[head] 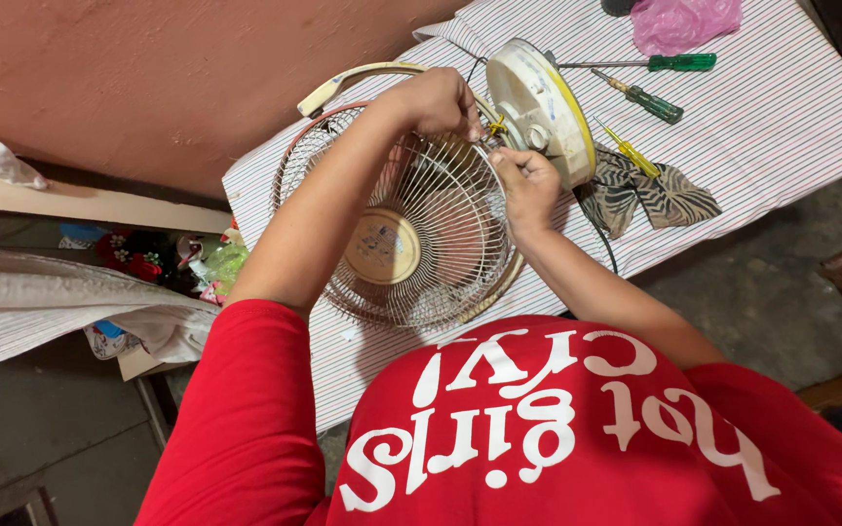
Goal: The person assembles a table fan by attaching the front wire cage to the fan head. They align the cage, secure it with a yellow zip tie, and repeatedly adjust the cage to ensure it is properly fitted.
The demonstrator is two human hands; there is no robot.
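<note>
On the striped counter (791, 117), a round wire fan guard (411, 234) is lying flat, its thin metal ribs fanning out from a yellowish centre disc, with a cream rim around its edge. Beside it, a cream and yellow fan housing (538, 102) is standing tilted on its edge. Both hands are meeting where guard and housing join: the left hand (440, 97) is pinching something small and yellow there, and the right hand (528, 180) is curling shut around the guard's wires. Three screwdrivers (650, 97) are lying near a patterned cloth (669, 200).
</note>
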